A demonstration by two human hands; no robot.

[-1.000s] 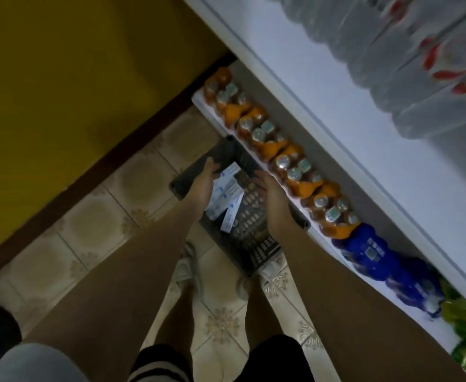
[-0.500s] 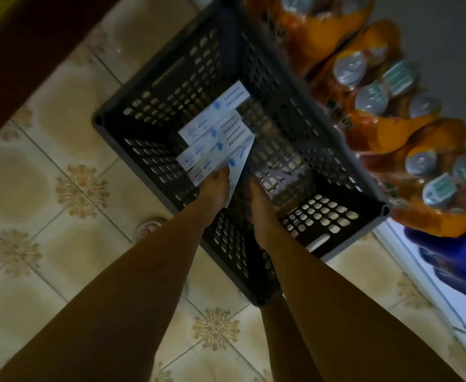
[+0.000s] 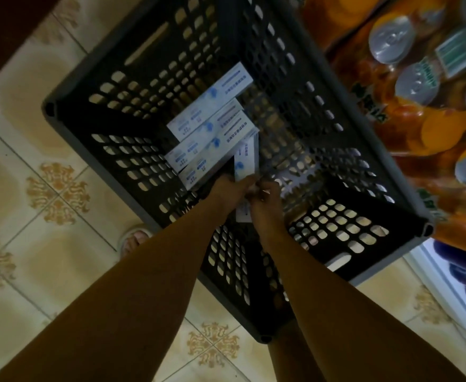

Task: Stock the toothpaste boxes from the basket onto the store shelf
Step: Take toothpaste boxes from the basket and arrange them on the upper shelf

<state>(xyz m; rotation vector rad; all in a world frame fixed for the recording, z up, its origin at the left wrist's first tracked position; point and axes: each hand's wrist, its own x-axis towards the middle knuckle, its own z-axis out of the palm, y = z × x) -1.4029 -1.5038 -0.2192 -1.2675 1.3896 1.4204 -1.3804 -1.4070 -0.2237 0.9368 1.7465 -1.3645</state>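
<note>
A patterned tile floor (image 3: pixel 47 188) fills the left and near parts of the scene. On it sits a dark perforated basket (image 3: pixel 149 86), its right side just beside shrink-wrapped packs of orange drink bottles (image 3: pixel 408 86) on the low store shelf (image 3: pixel 447 274) at right. Inside the basket lie white toothpaste boxes (image 3: pixel 212 106) in an overlapping stack, angled from near-left to far-right. One upright toothpaste box (image 3: pixel 245 161) stands at the stack's near end. Both hands meet over it: the left hand (image 3: pixel 230 193) and right hand (image 3: pixel 266 201) curl their fingers round its lower part, gripping it together.
</note>
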